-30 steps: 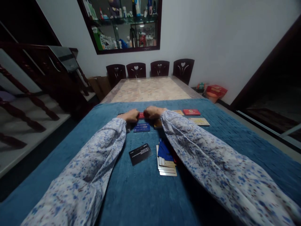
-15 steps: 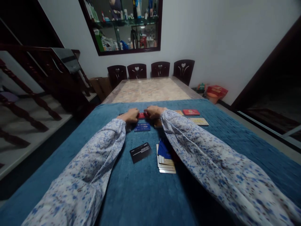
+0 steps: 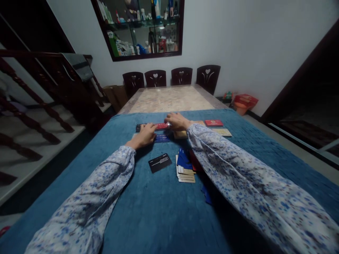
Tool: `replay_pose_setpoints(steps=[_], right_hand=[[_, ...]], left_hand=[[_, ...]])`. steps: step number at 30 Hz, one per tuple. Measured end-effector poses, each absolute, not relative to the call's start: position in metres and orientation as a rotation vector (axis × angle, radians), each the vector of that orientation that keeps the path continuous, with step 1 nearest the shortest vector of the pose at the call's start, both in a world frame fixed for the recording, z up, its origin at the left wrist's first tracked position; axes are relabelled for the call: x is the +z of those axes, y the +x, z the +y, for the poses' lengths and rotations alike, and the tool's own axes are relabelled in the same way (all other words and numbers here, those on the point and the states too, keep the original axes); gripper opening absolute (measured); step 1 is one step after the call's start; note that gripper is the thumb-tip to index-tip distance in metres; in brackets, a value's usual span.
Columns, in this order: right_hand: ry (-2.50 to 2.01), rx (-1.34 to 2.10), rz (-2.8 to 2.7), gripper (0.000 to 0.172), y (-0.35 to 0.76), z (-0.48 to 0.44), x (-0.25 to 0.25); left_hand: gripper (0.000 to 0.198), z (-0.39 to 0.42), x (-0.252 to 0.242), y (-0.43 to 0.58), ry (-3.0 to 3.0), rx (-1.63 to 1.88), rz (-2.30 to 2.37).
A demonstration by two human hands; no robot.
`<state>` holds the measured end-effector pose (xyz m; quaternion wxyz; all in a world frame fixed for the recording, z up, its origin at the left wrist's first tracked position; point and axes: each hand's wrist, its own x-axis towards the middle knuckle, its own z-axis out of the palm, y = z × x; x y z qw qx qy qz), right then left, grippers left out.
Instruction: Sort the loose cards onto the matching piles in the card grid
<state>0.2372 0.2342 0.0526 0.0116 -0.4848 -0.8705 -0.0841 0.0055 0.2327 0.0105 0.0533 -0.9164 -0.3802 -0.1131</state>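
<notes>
My left hand (image 3: 146, 135) reaches over the left part of the card rows, fingers stretched forward and slightly apart. It partly covers a blue card (image 3: 162, 138) and lies in front of a black card (image 3: 138, 127). My right hand (image 3: 177, 121) has bent fingers closed down at the right end of a red card (image 3: 161, 126); the fingertips are partly hidden. Below that hand a gold-coloured card (image 3: 180, 134) shows. Nearer to me lie a single black card (image 3: 160, 162) and a fanned stack of blue and cream cards (image 3: 185, 173), partly beside my right sleeve.
On the right of the rows are another red card (image 3: 213, 122) and a cream card (image 3: 222, 132). More blue cards (image 3: 207, 194) show beside my right forearm. A blue cloth (image 3: 148, 211) covers the near part of the table. Several dark chairs (image 3: 155, 78) stand at the far end.
My left hand has moved back toward me off the far row, uncovering the black card. My right hand stays at the red card's right end, shifted slightly. The view has tilted a little.
</notes>
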Motion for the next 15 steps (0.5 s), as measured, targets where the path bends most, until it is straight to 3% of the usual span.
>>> replay_pose_setpoints(steps=[5,15], right_hand=[[-1.475,-0.265,-2.706,0.026,0.234,0.217,0.048],[-1.43,-0.193,-2.69,0.025,0.225,0.178,0.044]], left_hand=[[0.039,0.207,0.004,-0.005,-2.762,-0.397,-1.122],[0.036,0.165,-0.01,-0.022,-2.816,-0.476,-1.072]])
